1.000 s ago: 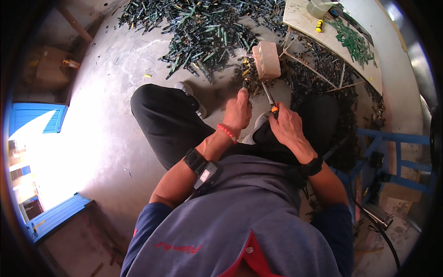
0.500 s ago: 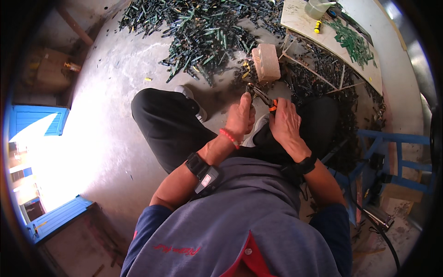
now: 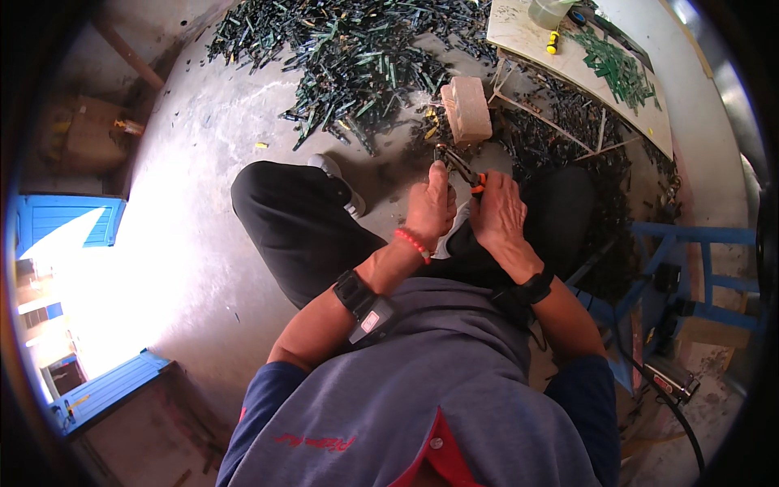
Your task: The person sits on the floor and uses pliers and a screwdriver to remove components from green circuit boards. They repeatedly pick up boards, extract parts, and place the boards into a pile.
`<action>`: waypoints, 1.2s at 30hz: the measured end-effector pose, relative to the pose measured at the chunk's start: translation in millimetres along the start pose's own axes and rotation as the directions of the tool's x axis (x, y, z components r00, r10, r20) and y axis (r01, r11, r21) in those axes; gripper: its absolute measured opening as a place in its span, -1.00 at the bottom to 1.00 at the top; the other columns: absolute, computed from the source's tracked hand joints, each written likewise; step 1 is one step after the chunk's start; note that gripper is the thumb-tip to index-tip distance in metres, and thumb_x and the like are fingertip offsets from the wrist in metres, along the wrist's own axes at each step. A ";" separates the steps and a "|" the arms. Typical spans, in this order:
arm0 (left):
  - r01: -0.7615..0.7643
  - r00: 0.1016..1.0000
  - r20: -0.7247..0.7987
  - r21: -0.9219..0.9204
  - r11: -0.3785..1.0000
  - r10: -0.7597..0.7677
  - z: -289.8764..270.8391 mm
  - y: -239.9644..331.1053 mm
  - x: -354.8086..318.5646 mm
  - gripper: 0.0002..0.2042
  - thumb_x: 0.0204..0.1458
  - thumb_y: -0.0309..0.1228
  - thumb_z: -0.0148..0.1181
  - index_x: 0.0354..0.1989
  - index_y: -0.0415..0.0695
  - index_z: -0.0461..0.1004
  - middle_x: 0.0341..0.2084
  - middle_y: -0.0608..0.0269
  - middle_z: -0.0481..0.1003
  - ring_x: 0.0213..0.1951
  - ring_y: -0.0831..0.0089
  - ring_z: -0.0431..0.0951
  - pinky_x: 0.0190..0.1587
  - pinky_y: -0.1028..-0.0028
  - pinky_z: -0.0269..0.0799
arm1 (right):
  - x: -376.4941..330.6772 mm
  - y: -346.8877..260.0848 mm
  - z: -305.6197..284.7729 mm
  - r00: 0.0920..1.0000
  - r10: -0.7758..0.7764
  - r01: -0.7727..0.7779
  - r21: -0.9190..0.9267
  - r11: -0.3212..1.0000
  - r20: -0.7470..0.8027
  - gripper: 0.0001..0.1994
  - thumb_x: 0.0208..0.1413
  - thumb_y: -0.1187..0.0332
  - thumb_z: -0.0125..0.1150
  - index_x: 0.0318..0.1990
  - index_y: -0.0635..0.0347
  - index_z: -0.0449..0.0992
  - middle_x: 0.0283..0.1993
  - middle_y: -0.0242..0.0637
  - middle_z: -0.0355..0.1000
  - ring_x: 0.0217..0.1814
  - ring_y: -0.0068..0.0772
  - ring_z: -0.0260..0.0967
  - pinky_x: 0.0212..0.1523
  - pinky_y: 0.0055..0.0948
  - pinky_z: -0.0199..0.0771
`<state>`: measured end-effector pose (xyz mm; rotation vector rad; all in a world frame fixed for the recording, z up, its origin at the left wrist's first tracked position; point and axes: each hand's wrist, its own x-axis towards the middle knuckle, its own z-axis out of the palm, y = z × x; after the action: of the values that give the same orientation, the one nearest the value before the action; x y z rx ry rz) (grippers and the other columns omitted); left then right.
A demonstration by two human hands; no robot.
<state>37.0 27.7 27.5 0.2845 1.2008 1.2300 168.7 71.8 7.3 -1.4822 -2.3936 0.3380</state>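
Note:
My right hand (image 3: 498, 214) is closed round the orange-and-black handles of a pair of pliers (image 3: 463, 168). The metal jaws point away from me and to the left. My left hand (image 3: 430, 210) is closed just left of the pliers, its thumb up near the jaw tips. Whatever it pinches there is too small to name. Both hands are in front of my body, between my bent knees. Just beyond the jaws a pinkish brick-like block (image 3: 468, 111) rests on the floor.
Behind the block spreads a large heap of dark green and black strips (image 3: 357, 61). A pale board (image 3: 519, 32) at upper right carries green pieces (image 3: 621, 69), a yellow screwdriver (image 3: 553, 42) and a plastic tub (image 3: 549, 11). Blue metal framing (image 3: 698, 235) stands at my right.
My left hand has shifted slightly right and nearer to me, its thumb still by the jaws. The pliers stay in my right hand.

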 end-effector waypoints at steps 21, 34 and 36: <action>0.185 0.982 0.035 -0.043 0.982 -0.184 8.6 5.6 -3.2 -0.48 0.08 0.14 -0.24 -0.76 0.07 -0.08 -0.83 0.48 -0.06 -0.81 0.63 -0.17 -0.76 0.55 -0.29 | 12.1 23.6 -2.9 0.976 -0.159 0.125 -0.217 0.968 -0.149 -0.68 -0.19 0.51 0.17 -0.21 0.28 0.29 -0.27 -0.11 0.26 -0.19 -0.07 0.28 -0.27 -0.27 0.39; 0.396 0.916 0.123 -0.135 0.908 -0.382 -1.9 15.3 -8.7 -0.50 0.07 0.12 -0.20 -0.72 0.03 -0.04 -0.82 0.48 -0.07 -0.79 0.61 -0.18 -0.74 0.55 -0.26 | 6.6 30.3 -7.4 0.984 -0.151 0.128 -0.222 0.967 -0.094 -0.50 -0.28 0.54 0.26 -0.08 0.29 0.26 -0.18 -0.11 0.28 -0.11 -0.05 0.26 -0.18 -0.26 0.37; 0.413 0.908 0.140 -0.151 0.898 -0.394 -4.7 16.2 -9.8 -0.51 0.07 0.11 -0.20 -0.71 0.02 -0.03 -0.82 0.48 -0.07 -0.79 0.61 -0.18 -0.74 0.56 -0.25 | 6.4 30.4 -8.3 0.978 -0.181 0.152 -0.241 0.959 -0.103 -0.55 -0.26 0.54 0.22 -0.11 0.30 0.28 -0.21 -0.11 0.28 -0.14 -0.07 0.27 -0.22 -0.27 0.37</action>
<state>25.5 23.9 42.7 -0.0353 0.9880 0.9344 194.3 91.2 5.1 -1.3349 -2.5013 -0.0749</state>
